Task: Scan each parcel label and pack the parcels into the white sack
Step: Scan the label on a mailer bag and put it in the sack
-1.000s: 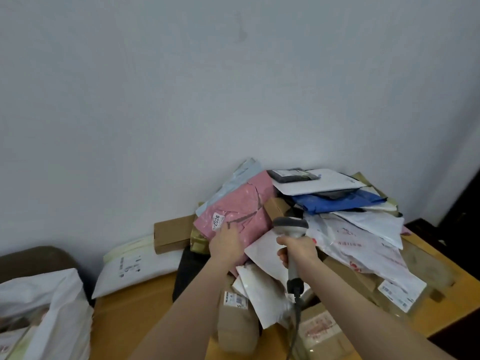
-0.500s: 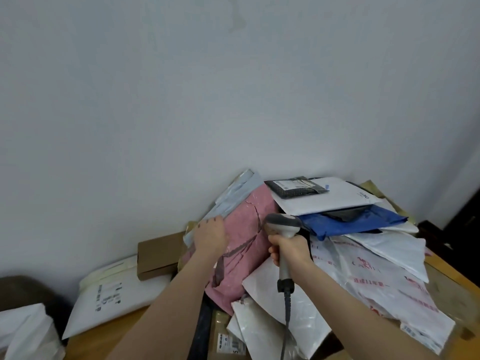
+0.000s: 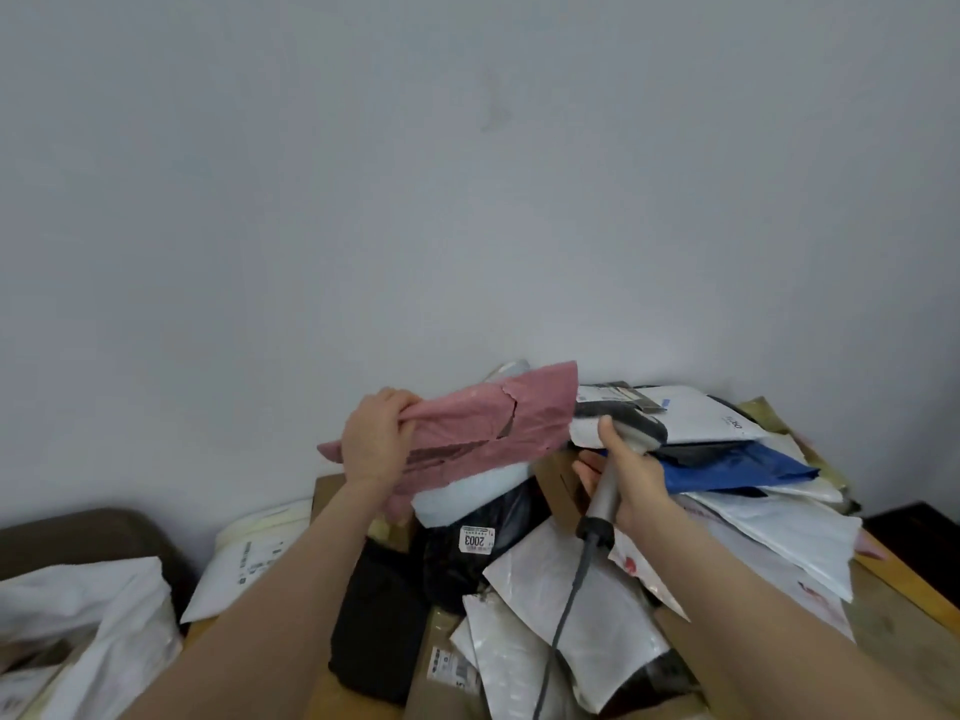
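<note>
While the L hand bunches 1 end of the pink poly mailer in tightly curled fingers, the bag is held clear above the heap, right end higher, prob. to turn a face toward the reader. The R hand has its fingers wrapped round the grip of the corded barcode scanner, whose head points at the mailer's right edge from just beside it. No label shows on the side I can see, so I'd guess it's on the far or under side & the bag needs a turn before a scan registers. The white sack slumps at lower left, well apart from the mailer. Below it lie a black parcel w/ a 2003 sticker, a blue mailer & several white ones, so there's plenty left to do. The pink film looks split in places; a hard pull at 1 end could rip it more.
</note>
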Demonstrator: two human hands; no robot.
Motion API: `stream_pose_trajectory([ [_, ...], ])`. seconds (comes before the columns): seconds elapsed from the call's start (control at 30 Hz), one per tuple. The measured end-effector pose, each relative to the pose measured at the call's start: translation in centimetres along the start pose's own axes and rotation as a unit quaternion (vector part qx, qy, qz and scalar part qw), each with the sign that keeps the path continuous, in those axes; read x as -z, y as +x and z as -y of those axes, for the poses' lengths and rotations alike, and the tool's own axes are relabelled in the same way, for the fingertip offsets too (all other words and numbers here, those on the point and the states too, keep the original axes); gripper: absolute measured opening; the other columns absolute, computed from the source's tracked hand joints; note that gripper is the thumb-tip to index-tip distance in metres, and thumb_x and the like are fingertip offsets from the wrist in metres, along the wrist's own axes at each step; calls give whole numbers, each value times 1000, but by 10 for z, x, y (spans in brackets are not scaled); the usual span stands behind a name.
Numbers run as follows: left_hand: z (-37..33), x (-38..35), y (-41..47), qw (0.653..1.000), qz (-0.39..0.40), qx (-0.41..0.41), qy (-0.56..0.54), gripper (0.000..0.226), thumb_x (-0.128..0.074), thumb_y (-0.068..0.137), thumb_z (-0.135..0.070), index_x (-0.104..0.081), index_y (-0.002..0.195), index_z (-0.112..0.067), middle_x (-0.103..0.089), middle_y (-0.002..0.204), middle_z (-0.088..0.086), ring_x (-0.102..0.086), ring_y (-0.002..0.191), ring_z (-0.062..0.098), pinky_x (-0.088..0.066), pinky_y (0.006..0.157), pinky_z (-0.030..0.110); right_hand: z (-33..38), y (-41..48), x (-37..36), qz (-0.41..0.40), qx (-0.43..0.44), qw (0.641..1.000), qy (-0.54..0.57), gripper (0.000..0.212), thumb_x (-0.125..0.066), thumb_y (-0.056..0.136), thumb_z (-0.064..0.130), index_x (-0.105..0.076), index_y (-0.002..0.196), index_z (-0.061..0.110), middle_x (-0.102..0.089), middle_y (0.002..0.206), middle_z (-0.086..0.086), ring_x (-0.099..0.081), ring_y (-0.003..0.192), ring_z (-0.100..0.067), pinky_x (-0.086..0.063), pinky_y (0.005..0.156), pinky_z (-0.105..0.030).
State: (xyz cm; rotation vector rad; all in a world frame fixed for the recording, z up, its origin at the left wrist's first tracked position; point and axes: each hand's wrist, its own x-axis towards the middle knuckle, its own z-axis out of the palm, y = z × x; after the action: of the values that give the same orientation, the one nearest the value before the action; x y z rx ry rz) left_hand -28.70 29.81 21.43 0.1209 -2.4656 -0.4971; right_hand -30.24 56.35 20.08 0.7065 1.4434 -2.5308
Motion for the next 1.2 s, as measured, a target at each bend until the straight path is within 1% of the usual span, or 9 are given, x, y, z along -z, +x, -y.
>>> stream_pose_trajectory([
  [0.13, -13, 15, -18, 998, -31, -30, -49, 18, -62, 79, 6, -70, 88, -8, -61, 96, 9, -50, 93, 28, -39, 82, 33, 16, -10, 10, 44, -46, 998, 5, 39, -73, 84, 34, -56, 105, 5, -67, 96, -25, -68, 81, -31, -60, 66, -35],
  [0.3, -34, 18, -32, 998, -59, -7, -37, 22, -64, 76, 3, -75, 87, -14, -62, 104, 6, -49, 101, 28, -38, 87, 35, 11, -14, 12, 29, -68, 995, -73, 23, -51, 93, -3, -56, 115, 0, -63, 91, -23, -59, 64, -27, -54, 48, -30],
  [0.47, -32, 17, -40, 981, 53, 163, -89, 47, -67, 83, -17, -58, 129, -23, -56, 128, 3, -53, 108, 20, -43, 89, 32, 12, -10, 18, 37, 32, 990, -129, 18, -61, 86, -4, -58, 101, 4, -59, 79, -12, -55, 69, -21, -51, 73, -39],
  [0.53, -30, 14, -42, 903, 151, 282, -286, 56, -62, 85, -2, -46, 138, -11, -59, 121, 13, -58, 89, 20, -47, 76, 29, 14, -11, 21, 51, 80, 982, -163, 25, -67, 81, -6, -59, 103, 2, -61, 82, -11, -56, 73, -21, -51, 81, -41],
  [0.63, -21, 17, -45, 717, 203, 411, -525, 46, -49, 88, 5, -47, 133, -1, -59, 114, 22, -66, 90, 31, -55, 76, 32, 16, -10, 30, 58, 119, 970, -204, 25, -68, 80, -6, -61, 103, 0, -63, 87, -13, -58, 75, -21, -51, 70, -33],
  [0.7, -14, 18, -43, 673, 186, 446, -560, 33, -54, 91, -12, -57, 122, -2, -59, 112, 21, -65, 91, 33, -55, 74, 35, 15, -8, 36, 71, 130, 964, -221, 21, -68, 79, -8, -62, 98, 0, -65, 87, -13, -60, 73, -20, -48, 60, -28],
  [0.77, -12, 14, -42, 692, 138, 465, -535, 33, -62, 91, -19, -59, 117, 0, -61, 104, 19, -62, 87, 28, -54, 73, 34, 12, -7, 40, 78, 138, 958, -237, 19, -68, 77, -10, -62, 89, 4, -65, 84, -10, -60, 70, -17, -47, 55, -26],
  [0.97, -12, 3, -43, 700, 99, 470, -528, 45, -56, 88, 10, -45, 132, 12, -57, 123, 24, -60, 91, 28, -54, 76, 33, 10, 0, 48, 82, 74, 969, -220, 31, -72, 75, -8, -62, 102, 1, -68, 90, -14, -64, 76, -26, -53, 66, -35],
  [1.2, 3, -10, -58, 730, 71, 432, -525, 49, -58, 90, 5, -46, 137, -3, -60, 117, 15, -63, 93, 24, -53, 81, 36, -3, -2, 53, 91, -1, 966, -242, 27, -72, 75, -5, -59, 97, 6, -63, 87, -15, -59, 75, -25, -52, 60, -37],
])
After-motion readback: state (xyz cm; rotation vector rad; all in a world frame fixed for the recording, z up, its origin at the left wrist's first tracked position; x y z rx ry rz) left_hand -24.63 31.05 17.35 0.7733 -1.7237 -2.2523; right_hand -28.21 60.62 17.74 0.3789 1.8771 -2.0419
